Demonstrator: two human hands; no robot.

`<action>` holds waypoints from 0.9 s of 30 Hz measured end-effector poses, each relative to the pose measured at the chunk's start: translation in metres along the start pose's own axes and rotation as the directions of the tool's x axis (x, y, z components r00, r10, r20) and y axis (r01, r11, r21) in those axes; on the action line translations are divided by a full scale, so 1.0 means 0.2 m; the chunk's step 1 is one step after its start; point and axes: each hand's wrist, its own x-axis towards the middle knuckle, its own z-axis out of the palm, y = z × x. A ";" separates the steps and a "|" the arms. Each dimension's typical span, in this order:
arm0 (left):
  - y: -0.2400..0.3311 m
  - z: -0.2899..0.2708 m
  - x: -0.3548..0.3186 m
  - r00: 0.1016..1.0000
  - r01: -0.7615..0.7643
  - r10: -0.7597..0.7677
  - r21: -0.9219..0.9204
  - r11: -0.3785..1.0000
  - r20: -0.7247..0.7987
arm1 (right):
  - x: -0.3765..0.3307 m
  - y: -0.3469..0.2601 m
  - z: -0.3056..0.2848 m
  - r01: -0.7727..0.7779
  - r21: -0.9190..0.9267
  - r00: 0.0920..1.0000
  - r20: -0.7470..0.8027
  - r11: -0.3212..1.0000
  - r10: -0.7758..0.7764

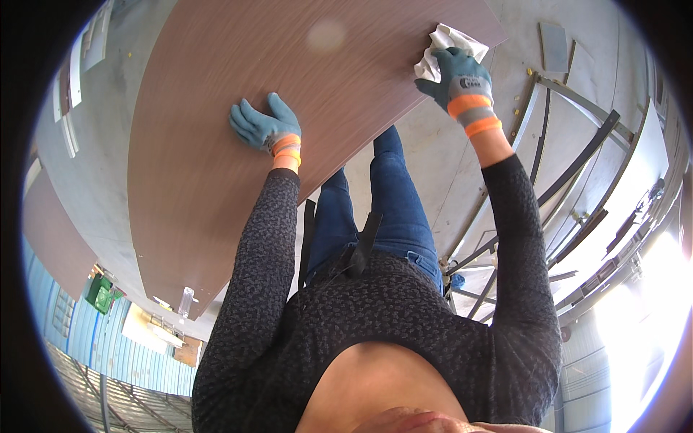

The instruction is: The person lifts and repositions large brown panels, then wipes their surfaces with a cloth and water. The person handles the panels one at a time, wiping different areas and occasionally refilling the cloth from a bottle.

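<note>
A large brown wood-grain panel (238, 94) fills the upper left of the head view. My left hand (263, 126), in a blue-green glove with an orange cuff, lies flat on the panel near its lower edge, fingers spread. My right hand (462, 79), gloved the same way, presses a crumpled white cloth (444, 47) against the panel's right end. Both my dark patterned sleeves reach up from my torso.
A grey concrete floor (462, 166) lies under the panel. Dark metal bars and frame pieces (570, 166) lie to the right. A small clear bottle (186, 302) stands near the panel's lower corner, and a green crate (99, 292) sits at the lower left.
</note>
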 end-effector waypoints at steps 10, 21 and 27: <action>0.00 0.00 0.00 1.000 -0.004 0.004 0.004 1.000 0.018 | -0.42 -0.01 0.21 -0.157 0.751 0.972 0.004 0.641 0.234; 0.00 0.00 0.01 1.000 0.000 0.000 0.006 1.000 0.008 | -0.26 -0.13 0.44 -0.500 0.566 0.864 0.276 0.655 0.421; 0.00 -0.01 0.01 0.999 -0.018 0.018 0.007 1.000 0.032 | -0.21 -0.16 0.45 -0.430 0.445 0.903 0.210 0.786 0.375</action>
